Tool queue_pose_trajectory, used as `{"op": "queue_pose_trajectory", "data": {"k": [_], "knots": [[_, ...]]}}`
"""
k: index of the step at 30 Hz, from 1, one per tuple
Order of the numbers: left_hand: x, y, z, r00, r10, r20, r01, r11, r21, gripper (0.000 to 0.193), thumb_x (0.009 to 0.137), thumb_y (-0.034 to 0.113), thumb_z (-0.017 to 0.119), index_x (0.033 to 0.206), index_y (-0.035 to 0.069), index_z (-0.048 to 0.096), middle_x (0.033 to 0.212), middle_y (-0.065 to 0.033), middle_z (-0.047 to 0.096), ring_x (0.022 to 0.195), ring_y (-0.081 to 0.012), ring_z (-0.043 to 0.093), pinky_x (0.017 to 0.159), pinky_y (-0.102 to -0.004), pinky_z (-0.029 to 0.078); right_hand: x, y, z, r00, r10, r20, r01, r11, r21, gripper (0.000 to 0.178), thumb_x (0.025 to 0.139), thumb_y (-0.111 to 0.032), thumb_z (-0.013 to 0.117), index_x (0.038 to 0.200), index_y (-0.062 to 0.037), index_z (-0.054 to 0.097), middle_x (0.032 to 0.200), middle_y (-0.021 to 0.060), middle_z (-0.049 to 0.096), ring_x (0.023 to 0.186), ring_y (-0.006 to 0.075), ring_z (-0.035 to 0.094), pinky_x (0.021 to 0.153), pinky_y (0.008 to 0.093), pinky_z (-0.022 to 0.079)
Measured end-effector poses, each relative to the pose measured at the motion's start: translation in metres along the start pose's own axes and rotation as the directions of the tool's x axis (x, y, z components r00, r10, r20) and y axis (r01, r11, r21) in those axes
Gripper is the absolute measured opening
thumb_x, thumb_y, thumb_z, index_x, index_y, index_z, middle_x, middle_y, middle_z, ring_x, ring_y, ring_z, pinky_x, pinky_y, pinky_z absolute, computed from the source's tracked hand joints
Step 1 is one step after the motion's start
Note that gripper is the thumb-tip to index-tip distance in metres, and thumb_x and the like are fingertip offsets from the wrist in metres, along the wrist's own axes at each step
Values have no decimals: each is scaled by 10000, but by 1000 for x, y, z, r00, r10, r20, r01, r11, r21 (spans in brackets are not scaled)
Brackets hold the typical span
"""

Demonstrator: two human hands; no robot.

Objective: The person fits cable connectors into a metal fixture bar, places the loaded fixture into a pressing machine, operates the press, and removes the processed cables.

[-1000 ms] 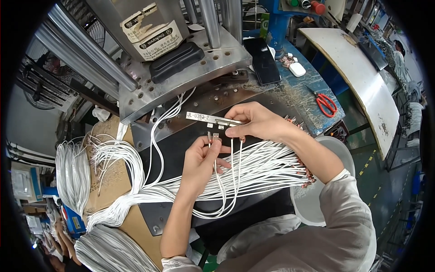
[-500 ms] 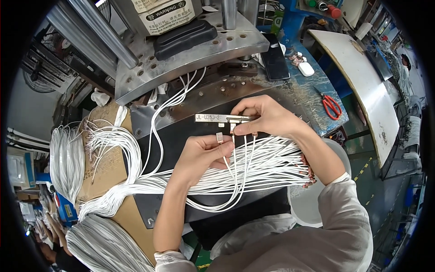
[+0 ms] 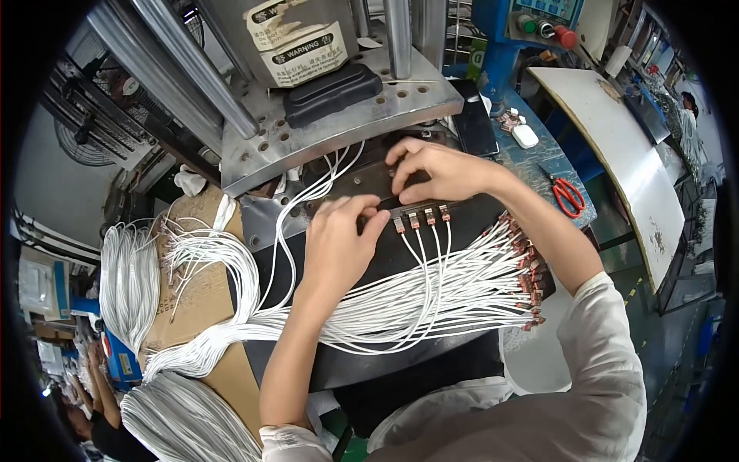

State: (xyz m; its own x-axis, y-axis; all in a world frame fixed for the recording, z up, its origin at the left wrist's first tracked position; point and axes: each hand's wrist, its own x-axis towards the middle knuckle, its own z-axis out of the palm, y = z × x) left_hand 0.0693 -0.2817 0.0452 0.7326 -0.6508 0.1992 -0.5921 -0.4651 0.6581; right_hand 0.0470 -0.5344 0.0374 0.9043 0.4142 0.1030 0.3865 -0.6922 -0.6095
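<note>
Several white cables end in metal plug connectors [image 3: 416, 220], standing in a row along the front of a narrow metal bar [image 3: 412, 206]. The bar now lies at the press's lower plate, partly hidden by my hands. My left hand [image 3: 342, 239] is at the bar's left end, thumb and fingers apart; whether its fingertips touch the bar I cannot tell. Above the bar's middle, my right hand [image 3: 443, 173] has bent, separated fingers with nothing visible in them. The cables loop down over a thick bundle of white cables [image 3: 431, 285], whose copper-coloured ends [image 3: 531, 281] point right.
The press's thick steel plate [image 3: 346, 123] overhangs behind my hands, with steel columns [image 3: 192, 69] at left. Coiled cables [image 3: 185, 420] lie on cardboard at left. Red-handled pliers [image 3: 568, 198], a white case [image 3: 525, 137] and a dark phone [image 3: 475, 129] are at right.
The bar has gone from between my hands back to the press's lower plate. My left hand has let go of a connector, which now sits in the row; my right hand has released the bar.
</note>
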Motion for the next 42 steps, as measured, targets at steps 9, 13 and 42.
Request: {"op": "queue_pose_trajectory", "data": {"k": [9,13,42], "knots": [[61,-41,44,832,454,-320,-121,710,693,480,814,53,655,1282,-24,581,1248,-171,614,1002,-395,636,834,-449,562,81,79,6,805,111,-583,-256,951,-172,446,919,-238,642,1332,-98,549,1351,115,575,1217,248,556,1057,368,428],[60,-53,37,872,371,-318,-125,798,589,382,839,-19,611,1221,-7,622,1226,-216,579,970,-413,609,834,-480,530,86,52,-7,863,202,-463,-439,754,-489,430,914,-243,641,1316,-106,569,1328,111,595,1209,242,557,1049,381,431],[-98,51,7,921,388,-44,-369,901,230,283,843,226,760,1061,48,726,1137,-108,670,1105,-303,608,980,-455,426,-89,-16,-12,976,216,12,-211,962,-174,195,906,-97,670,1055,24,637,1020,161,674,947,323,652,830,383,507]]}}
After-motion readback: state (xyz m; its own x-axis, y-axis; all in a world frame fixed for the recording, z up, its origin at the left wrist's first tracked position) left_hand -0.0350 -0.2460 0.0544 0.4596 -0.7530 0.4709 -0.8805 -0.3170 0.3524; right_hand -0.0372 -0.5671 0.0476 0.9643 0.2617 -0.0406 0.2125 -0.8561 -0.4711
